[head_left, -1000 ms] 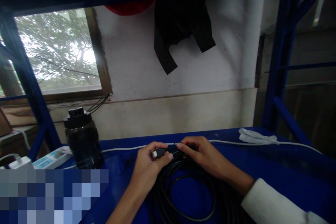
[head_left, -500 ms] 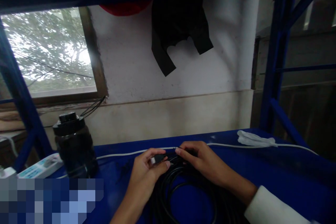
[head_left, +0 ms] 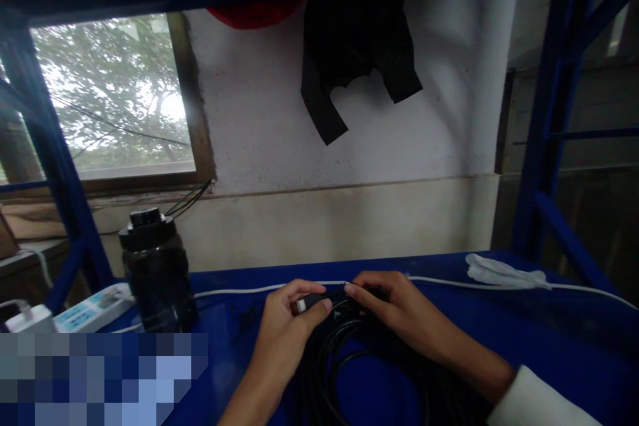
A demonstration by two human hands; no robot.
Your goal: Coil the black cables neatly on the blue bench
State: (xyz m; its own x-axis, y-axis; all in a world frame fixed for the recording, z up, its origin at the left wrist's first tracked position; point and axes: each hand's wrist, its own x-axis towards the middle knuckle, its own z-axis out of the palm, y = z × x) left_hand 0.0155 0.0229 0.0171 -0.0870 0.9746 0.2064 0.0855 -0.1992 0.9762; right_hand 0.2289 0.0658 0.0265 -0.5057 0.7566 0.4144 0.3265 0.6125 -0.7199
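Observation:
A thick coil of black cable (head_left: 319,373) lies on the blue shelf, in front of me. My left hand (head_left: 292,323) is closed on the cable's end, with the connector plug (head_left: 302,305) and its pale metal tip sticking out between thumb and fingers. At the top of the coil, my right hand (head_left: 399,306) pinches with thumb and index finger at a thin dark strand, perhaps a tie; its other fingers curl behind the coil. What lies under the right palm is hidden.
A dark water bottle (head_left: 157,273) stands at the left by a white power strip (head_left: 97,306). Along the shelf's back runs a white cord (head_left: 234,292), with a crumpled clear plastic bag (head_left: 506,272) on it. Blue posts (head_left: 542,146) frame the shelf. A black bag (head_left: 357,33) hangs on the wall.
The view has shifted slightly, so everything sits further right in the picture. My left thumb now presses over the connector plug. The right hand keeps its pinch at the coil.

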